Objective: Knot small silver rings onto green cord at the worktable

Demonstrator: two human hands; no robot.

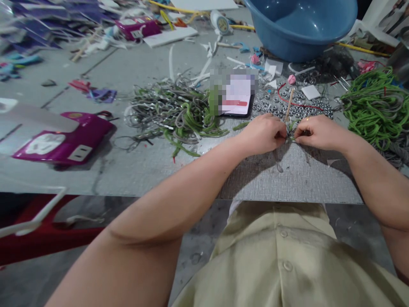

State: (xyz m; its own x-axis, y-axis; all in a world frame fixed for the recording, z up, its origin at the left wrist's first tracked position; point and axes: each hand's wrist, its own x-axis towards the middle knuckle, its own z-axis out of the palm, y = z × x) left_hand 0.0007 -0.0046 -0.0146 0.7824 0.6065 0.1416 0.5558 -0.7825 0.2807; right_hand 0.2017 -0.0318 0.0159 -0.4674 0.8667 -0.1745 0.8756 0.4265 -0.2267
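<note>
My left hand (pixel 266 133) and my right hand (pixel 315 133) meet near the front of the table, fingers pinched. Between the fingertips is a short piece of green and grey cord (pixel 290 128), partly hidden, its ends covered by my fingers. Just beyond lie many small silver metal rings (pixel 271 103), and a thin wooden stick (pixel 289 104) stands tilted among them. A red cord (pixel 298 103) curves over the rings. Left of my left hand are a phone (pixel 238 96) with a lit screen and a tangled pile of green and grey cords with metal pieces (pixel 179 108).
A bundle of green cords (pixel 372 104) lies at the right. Behind stands a large blue basin (pixel 300 30). Purple glue-gun-like devices (pixel 67 138) sit at the left, with purple scraps (pixel 64 21) heaped behind. The table's front edge (pixel 179 197) runs close to my body.
</note>
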